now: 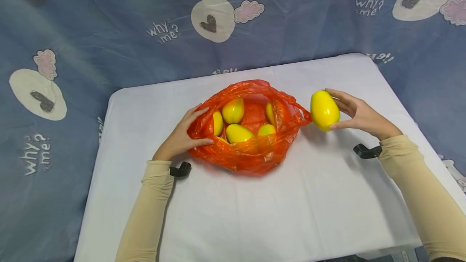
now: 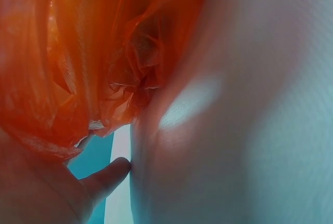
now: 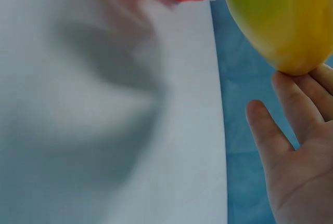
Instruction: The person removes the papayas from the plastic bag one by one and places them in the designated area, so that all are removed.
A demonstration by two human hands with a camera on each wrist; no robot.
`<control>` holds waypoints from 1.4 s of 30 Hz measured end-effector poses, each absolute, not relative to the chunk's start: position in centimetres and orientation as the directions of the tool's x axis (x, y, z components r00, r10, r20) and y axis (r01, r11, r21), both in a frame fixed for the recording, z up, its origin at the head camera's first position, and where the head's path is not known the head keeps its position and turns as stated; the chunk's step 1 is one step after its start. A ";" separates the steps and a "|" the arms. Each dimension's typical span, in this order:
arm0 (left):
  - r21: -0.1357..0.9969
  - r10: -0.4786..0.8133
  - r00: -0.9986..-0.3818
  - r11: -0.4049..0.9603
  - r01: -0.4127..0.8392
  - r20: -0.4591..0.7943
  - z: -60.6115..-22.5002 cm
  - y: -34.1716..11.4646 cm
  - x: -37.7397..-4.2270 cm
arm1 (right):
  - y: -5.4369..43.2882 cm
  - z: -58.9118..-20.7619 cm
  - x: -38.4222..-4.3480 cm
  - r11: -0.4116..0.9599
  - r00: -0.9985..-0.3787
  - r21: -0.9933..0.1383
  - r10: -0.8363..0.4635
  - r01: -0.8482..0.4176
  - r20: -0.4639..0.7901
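A red plastic bag point(image 1: 251, 159) lies on the table with its mouth spread, and several yellow mangoes point(image 1: 238, 133) show inside. My left hand point(image 1: 181, 136) holds the bag's left side, fingers at the upper rim and thumb at the lower. From the left wrist, the crinkled bag fills the upper left, hiding most of the fingers; one extended digit point(image 2: 106, 182) shows. Right of the bag, a single yellow mango point(image 1: 325, 110) with a greenish patch is pinched between the thumb and fingers of my right hand point(image 1: 354, 112). The right wrist view shows fingertips touching the mango's end point(image 3: 286, 31).
Beneath everything is a white-covered table point(image 1: 240, 217). A blue patterned cloth point(image 1: 291, 19) hangs behind it and continues at the sides. Black wrist mounts point(image 1: 365, 151) stick out near both sleeves. The bag's handle point(image 1: 305, 117) reaches right toward the held mango.
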State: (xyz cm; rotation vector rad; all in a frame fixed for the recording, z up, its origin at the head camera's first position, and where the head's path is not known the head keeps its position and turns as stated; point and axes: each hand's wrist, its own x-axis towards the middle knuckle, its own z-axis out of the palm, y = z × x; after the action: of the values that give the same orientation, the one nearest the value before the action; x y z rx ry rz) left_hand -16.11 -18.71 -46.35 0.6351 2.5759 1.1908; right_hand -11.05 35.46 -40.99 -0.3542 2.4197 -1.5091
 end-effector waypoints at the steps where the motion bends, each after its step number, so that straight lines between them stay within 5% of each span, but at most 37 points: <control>1: 0.766 0.476 -0.879 0.575 0.289 -0.026 -46.3 -18.8 -16.1 | 35.5 -41.1 -11.2 0.439 -0.935 -0.897 -0.337 -0.052 -0.110; 10: 0.771 0.479 -0.878 0.563 0.298 -0.011 -46.3 -18.8 -16.2 | 36.1 -42.1 -11.9 0.526 -0.929 -0.849 -0.290 0.046 -0.230; 42: 0.777 0.484 -0.875 0.560 0.287 -0.026 -46.8 -18.9 -16.3 | 38.1 -44.1 -12.1 0.551 -0.895 -0.828 -0.309 0.108 -0.322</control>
State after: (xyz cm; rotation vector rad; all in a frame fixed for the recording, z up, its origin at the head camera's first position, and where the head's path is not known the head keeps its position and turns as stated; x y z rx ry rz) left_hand -16.33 -18.87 -46.78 0.6433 2.5593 1.2106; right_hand -12.09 38.14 -44.07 -0.1635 2.3548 -1.2997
